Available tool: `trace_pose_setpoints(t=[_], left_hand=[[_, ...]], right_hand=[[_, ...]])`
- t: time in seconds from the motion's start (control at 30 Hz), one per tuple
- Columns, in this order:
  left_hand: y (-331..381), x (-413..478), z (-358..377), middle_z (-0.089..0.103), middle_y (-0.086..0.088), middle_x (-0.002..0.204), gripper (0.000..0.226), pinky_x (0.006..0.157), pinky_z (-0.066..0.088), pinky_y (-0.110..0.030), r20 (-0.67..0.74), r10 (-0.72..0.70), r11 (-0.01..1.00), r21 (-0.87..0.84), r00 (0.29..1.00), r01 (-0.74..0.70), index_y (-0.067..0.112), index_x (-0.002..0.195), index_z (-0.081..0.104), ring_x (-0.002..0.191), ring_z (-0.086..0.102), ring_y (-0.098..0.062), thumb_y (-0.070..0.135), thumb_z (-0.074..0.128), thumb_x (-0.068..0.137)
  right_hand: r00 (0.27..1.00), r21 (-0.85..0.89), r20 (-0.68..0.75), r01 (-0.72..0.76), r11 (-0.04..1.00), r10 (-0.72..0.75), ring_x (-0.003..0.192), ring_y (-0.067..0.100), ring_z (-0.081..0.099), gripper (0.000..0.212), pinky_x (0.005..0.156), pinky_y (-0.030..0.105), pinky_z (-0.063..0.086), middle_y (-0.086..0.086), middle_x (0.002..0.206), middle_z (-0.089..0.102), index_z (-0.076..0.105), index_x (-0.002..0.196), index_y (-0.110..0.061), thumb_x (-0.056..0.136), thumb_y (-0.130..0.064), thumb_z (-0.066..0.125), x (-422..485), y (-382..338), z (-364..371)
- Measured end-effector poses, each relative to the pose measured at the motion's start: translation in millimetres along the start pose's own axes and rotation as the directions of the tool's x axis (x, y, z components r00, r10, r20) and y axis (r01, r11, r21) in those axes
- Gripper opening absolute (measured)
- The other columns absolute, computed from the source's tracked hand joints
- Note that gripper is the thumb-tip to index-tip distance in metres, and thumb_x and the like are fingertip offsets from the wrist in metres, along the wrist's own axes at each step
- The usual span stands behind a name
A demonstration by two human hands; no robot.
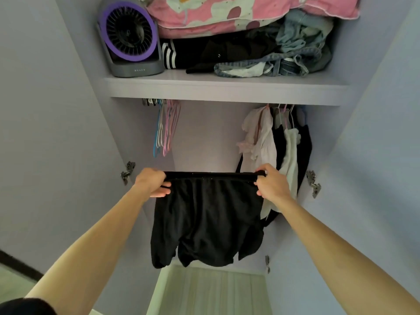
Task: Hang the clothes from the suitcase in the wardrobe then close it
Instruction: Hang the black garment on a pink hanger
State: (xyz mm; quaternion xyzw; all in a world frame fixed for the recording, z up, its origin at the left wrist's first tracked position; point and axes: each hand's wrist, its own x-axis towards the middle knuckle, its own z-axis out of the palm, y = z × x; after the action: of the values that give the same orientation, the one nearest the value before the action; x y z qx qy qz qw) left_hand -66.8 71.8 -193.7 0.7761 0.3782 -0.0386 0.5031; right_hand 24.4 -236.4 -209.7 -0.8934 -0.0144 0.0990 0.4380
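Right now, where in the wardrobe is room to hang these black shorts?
Free: the middle gap, between empty hangers on the left and hung clothes on the right. Crowded: the top shelf, with fan, bedding, piled clothes.

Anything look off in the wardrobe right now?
The left hand and right hand hold the shorts by the waistband, with no hanger in them. On the shelf above, jeans and dark clothes lie crumpled.
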Motion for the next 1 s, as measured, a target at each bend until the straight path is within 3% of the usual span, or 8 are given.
trace_pose_setpoints(t=[0.1, 0.17, 0.3, 0.47, 0.57, 0.7, 0.8, 1.0], left_hand=[[-14, -11, 3, 0.064, -0.002, 0.072, 0.013, 0.055, 0.048, -0.026, 0.218, 0.015, 0.885, 0.451, 0.976, -0.114, 0.010, 0.087, 0.057, 0.051, 0.065, -0.018, 0.009, 0.044, 0.091], [-25, -12, -9, 0.072, -0.003, 0.083, 0.018, 0.057, 0.051, -0.025, 0.190, 0.032, 0.720, 0.677, 0.981, -0.154, 0.014, 0.091, 0.065, 0.067, 0.072, -0.017, 0.015, 0.048, 0.085], [-29, -1, -33, 0.065, -0.005, 0.091, 0.020, 0.064, 0.048, -0.027, 0.188, 0.067, 0.833, 0.530, 0.980, -0.158, 0.020, 0.097, 0.066, 0.078, 0.063, -0.021, 0.025, 0.053, 0.083], [-16, -5, -30, 0.064, -0.012, 0.087, 0.023, 0.071, 0.050, -0.030, 0.061, 0.137, 0.975, -0.185, 0.989, -0.124, 0.009, 0.083, 0.065, 0.075, 0.060, -0.022, 0.006, 0.045, 0.092], [-1, -26, -23, 0.063, -0.012, 0.068, 0.029, 0.067, 0.047, -0.032, 0.200, 0.051, 0.946, -0.322, 0.979, 0.017, 0.010, 0.064, 0.062, 0.063, 0.061, -0.025, 0.013, 0.045, 0.087], [11, -38, -15, 0.060, -0.008, 0.072, 0.011, 0.071, 0.048, -0.034, 0.471, 0.131, 0.957, -0.289, 0.873, 0.013, 0.010, 0.075, 0.062, 0.068, 0.060, -0.025, 0.020, 0.061, 0.070], [14, -35, -8, 0.069, -0.003, 0.087, 0.017, 0.077, 0.049, -0.032, 0.379, 0.175, 0.984, -0.084, 0.909, -0.155, 0.014, 0.087, 0.071, 0.086, 0.066, -0.021, 0.026, 0.076, 0.076], [15, -52, 16, 0.063, 0.018, 0.106, 0.053, 0.095, 0.044, -0.027, 0.417, 0.408, 0.748, 0.356, 0.812, -0.559, 0.041, 0.113, 0.063, 0.104, 0.059, -0.002, 0.068, 0.077, 0.070]], right_hand=[[0.941, -0.333, 0.261, -0.120, 0.935, 0.214, 0.053, 0.016, 0.051, 0.022, 0.047, 0.024, 0.039, 0.008, 0.078, 0.071, 0.061, 0.093, -0.007, 0.084, -0.005, 0.041, -1, 13, 1], [0.967, -0.358, 0.162, -0.128, 0.925, 0.197, 0.056, 0.018, 0.050, 0.011, 0.052, 0.027, 0.036, 0.004, 0.068, 0.062, 0.055, 0.075, -0.008, 0.080, -0.005, 0.046, 3, 15, -14], [0.999, -0.226, 0.023, -0.027, 0.974, 0.033, 0.062, 0.021, 0.045, 0.017, 0.062, 0.034, 0.030, 0.003, 0.063, 0.049, 0.039, 0.064, -0.015, 0.078, -0.017, 0.049, 12, 16, -34], [0.962, 0.201, 0.272, -0.048, 0.978, -0.009, 0.067, 0.023, 0.053, 0.027, 0.065, 0.031, 0.036, 0.006, 0.065, 0.055, 0.053, 0.062, -0.010, 0.087, -0.019, 0.053, -9, 22, -26], [0.914, 0.477, 0.406, -0.217, 0.852, 0.006, 0.082, 0.031, 0.066, 0.024, 0.073, 0.032, 0.050, 0.018, 0.087, 0.071, 0.073, 0.083, -0.003, 0.089, -0.023, 0.062, -21, 13, -16], [0.797, 0.467, 0.602, -0.303, 0.830, -0.048, 0.077, 0.029, 0.066, 0.036, 0.076, 0.035, 0.049, 0.019, 0.083, 0.068, 0.069, 0.077, -0.002, 0.084, -0.037, 0.069, -30, -1, -10], [0.752, 0.437, 0.640, -0.185, 0.880, -0.160, 0.064, 0.021, 0.054, 0.024, 0.062, 0.029, 0.044, 0.011, 0.069, 0.055, 0.060, 0.071, -0.003, 0.070, -0.024, 0.071, -32, -10, -4], [0.851, 0.417, 0.443, 0.082, 0.905, -0.281, 0.079, 0.007, 0.059, 0.023, 0.081, 0.025, 0.040, -0.008, 0.072, 0.064, 0.067, 0.073, -0.014, 0.094, -0.019, 0.064, -35, -35, 19]])
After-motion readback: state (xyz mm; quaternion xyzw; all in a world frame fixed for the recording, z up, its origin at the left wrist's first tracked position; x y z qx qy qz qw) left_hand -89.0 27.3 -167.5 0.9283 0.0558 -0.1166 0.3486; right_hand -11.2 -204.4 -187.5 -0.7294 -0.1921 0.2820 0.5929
